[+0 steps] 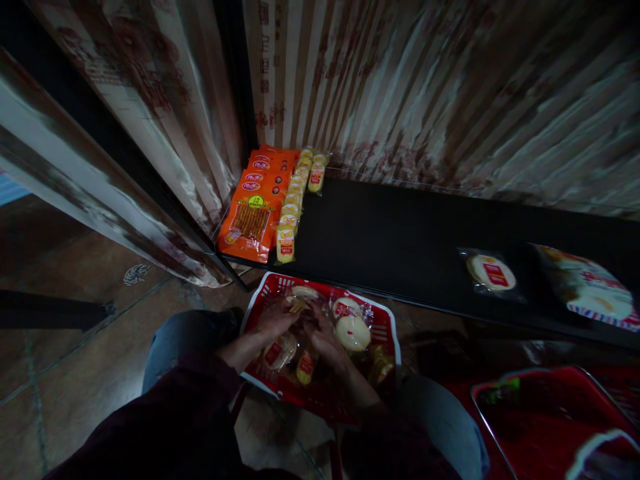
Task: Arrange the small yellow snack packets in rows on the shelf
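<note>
Both of my hands reach into a red plastic basket point(393, 327) with a white rim. My left hand point(277, 320) is closed at a small yellowish wrapped piece near the far side. Close beside it, my right hand point(323, 333) has its fingers curled down among the packages; what they hold is hidden in shadow. A round flat wrapped pastry point(305, 292) lies just beyond my fingers. To the right are more clear-wrapped round pastries point(353, 333). Nearer me lie another wrapped round pastry point(280, 351) and a yellow snack pack with a red label point(305, 367).
A black shelf point(380, 227) runs behind the basket. Orange snack bags point(257, 207) and a row of small yellow packs point(290, 213) stand at its left end. Farther right are a wrapped round pastry point(493, 272) and a larger bag point(587, 287). Another red basket point(545, 413) sits lower right.
</note>
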`<state>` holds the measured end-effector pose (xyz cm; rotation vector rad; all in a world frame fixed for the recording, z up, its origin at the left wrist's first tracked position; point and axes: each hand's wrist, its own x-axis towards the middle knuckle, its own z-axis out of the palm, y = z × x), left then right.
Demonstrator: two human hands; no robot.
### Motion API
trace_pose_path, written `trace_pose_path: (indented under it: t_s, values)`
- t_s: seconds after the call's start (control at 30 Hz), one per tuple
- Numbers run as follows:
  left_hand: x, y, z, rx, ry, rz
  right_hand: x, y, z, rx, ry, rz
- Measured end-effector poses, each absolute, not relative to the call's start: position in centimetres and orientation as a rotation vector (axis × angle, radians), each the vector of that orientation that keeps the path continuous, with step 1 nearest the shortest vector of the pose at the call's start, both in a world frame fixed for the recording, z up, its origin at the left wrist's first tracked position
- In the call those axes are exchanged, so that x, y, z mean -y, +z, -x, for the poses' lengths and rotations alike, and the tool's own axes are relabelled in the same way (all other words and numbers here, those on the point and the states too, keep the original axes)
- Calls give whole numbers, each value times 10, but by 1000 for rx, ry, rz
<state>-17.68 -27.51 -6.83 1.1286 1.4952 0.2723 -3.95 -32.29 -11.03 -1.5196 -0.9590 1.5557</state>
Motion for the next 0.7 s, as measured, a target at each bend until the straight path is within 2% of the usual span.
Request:
trace_pose_path:
  t_s: [0.37,0.57,0.7]
  values:
    - [265,-58,172,-1326,396,-583,318,-107,27,730,1529,1566]
    - [267,-67,171,-1271,433,-590,318,-114,27,614,1532,1481]
    - [270,-66,172,-1390,475,-844,320,-116,31,508,1540,1383]
